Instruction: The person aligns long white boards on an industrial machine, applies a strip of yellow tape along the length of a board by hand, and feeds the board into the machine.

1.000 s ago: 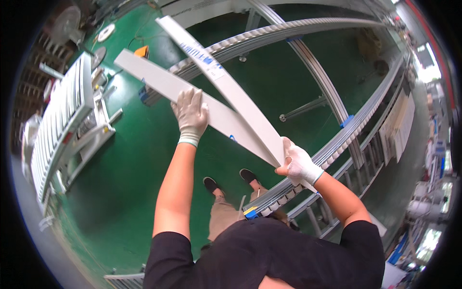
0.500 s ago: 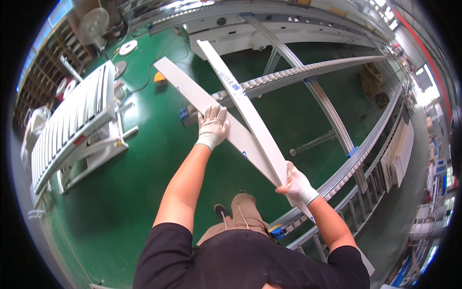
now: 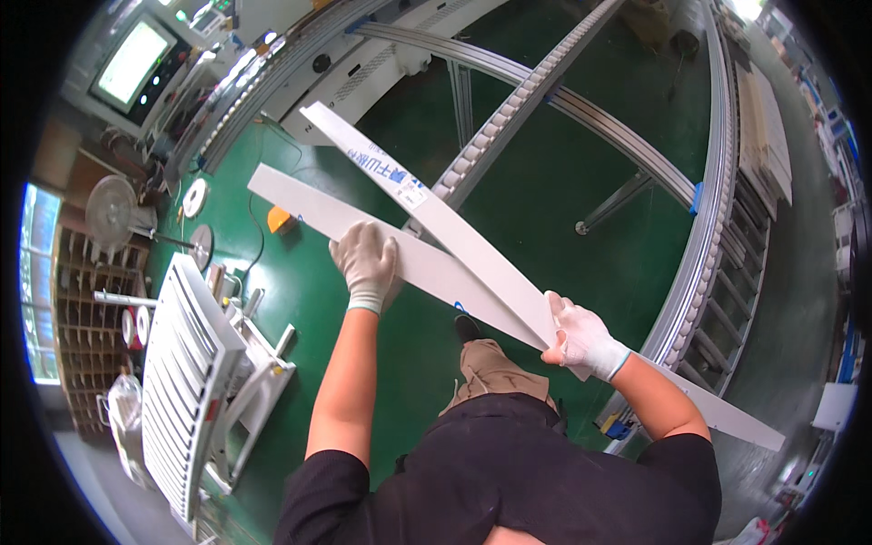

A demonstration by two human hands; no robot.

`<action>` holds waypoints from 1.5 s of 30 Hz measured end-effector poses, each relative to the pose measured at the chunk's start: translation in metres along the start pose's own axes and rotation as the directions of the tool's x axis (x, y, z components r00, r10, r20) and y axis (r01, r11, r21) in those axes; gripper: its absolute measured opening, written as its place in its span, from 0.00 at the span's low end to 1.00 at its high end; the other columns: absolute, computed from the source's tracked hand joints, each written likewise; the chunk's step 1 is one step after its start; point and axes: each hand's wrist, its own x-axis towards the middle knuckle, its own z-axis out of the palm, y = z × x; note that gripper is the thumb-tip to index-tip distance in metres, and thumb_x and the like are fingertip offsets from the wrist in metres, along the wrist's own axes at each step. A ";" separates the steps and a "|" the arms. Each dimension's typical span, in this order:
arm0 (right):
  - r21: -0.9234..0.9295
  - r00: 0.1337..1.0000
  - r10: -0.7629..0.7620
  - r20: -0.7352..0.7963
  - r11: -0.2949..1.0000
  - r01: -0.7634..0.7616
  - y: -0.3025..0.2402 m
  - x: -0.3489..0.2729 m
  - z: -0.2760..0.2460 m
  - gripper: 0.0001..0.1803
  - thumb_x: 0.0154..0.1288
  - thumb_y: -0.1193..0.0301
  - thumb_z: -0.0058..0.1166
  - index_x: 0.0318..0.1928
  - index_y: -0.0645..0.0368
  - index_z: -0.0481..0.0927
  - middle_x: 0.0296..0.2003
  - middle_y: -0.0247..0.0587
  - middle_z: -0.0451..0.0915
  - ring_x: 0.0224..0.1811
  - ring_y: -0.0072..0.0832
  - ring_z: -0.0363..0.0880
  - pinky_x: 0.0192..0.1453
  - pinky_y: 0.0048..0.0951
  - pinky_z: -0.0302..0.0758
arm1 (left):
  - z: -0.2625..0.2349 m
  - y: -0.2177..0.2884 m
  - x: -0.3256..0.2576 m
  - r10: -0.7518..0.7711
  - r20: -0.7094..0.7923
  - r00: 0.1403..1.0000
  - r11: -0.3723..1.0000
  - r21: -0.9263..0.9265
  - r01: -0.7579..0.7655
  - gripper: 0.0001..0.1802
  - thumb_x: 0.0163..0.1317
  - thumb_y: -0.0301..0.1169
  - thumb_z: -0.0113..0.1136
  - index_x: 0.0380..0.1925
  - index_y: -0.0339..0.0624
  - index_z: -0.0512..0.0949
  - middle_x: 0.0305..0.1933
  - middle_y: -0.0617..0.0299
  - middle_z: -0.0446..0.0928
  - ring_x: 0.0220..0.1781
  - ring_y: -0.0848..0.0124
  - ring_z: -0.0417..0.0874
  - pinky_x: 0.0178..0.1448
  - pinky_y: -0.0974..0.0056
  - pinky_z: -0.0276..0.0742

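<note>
Two white boards cross each other in front of me. The longer white board [image 3: 427,265] runs from the upper left down to the lower right, past my right forearm. On top of it, at an angle, lies the shorter white board [image 3: 463,238], which has blue printing and a small label. My left hand [image 3: 365,262], in a white glove, is closed over the longer board left of the crossing. Also gloved, my right hand [image 3: 586,338] grips the shorter board's near end where the boards overlap. Its palm side is hidden.
A metal roller conveyor frame [image 3: 704,263] stands to the right, with a roller rail [image 3: 509,113] beyond the boards. At left is a white slatted roller stand [image 3: 186,372]. A fan [image 3: 113,213], an orange floor object [image 3: 280,219] and a lit screen [image 3: 134,64] are farther off.
My view and body have turned left, bringing the screen into sight. The boards have swung round with me, both hands still on them, and the longer one's near end now shows at right.
</note>
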 end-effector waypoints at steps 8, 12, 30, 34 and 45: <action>0.040 0.998 0.057 0.027 0.998 -0.058 -0.052 0.039 0.007 0.54 0.41 0.54 0.67 0.70 0.65 0.65 0.51 0.65 0.80 0.51 0.61 0.84 0.56 0.49 0.85 | 0.030 -0.111 0.017 -0.355 0.670 0.652 -0.161 -0.731 0.664 0.38 0.75 0.60 0.64 0.68 0.39 0.75 0.61 0.55 0.83 0.59 0.63 0.88 0.58 0.54 0.89; 0.211 0.974 -0.158 -0.160 0.959 0.190 -0.045 0.061 0.015 0.38 0.48 0.55 0.65 0.56 0.62 0.70 0.49 0.60 0.79 0.50 0.56 0.84 0.55 0.48 0.84 | 0.023 -0.094 0.039 -0.320 0.665 0.675 -0.299 -0.747 0.594 0.30 0.80 0.56 0.59 0.66 0.42 0.76 0.57 0.59 0.84 0.56 0.64 0.88 0.57 0.56 0.88; 0.207 0.903 0.290 -0.317 0.950 -0.232 -0.092 0.043 0.005 0.47 0.40 0.59 0.65 0.68 0.57 0.78 0.57 0.57 0.86 0.60 0.56 0.85 0.69 0.41 0.80 | 0.011 -0.135 0.069 -0.041 0.827 0.561 -0.674 -0.438 0.595 0.26 0.78 0.47 0.64 0.66 0.43 0.77 0.64 0.56 0.84 0.68 0.55 0.83 0.75 0.40 0.78; 0.132 0.883 0.120 -0.454 0.989 -0.067 -0.103 0.058 0.001 0.45 0.42 0.59 0.66 0.67 0.55 0.78 0.55 0.58 0.85 0.57 0.58 0.86 0.63 0.46 0.82 | -0.017 -0.152 0.107 -0.078 0.736 0.673 -0.590 -0.578 0.563 0.25 0.81 0.48 0.61 0.66 0.44 0.77 0.63 0.56 0.85 0.65 0.56 0.86 0.70 0.44 0.83; 0.235 0.848 0.096 -0.521 0.971 0.035 -0.212 0.163 -0.023 0.45 0.43 0.63 0.68 0.68 0.54 0.76 0.52 0.55 0.87 0.54 0.58 0.87 0.60 0.47 0.84 | 0.008 -0.269 0.250 -0.333 0.700 0.632 -0.641 -0.659 0.393 0.20 0.78 0.45 0.66 0.58 0.42 0.80 0.56 0.59 0.85 0.58 0.60 0.88 0.64 0.52 0.88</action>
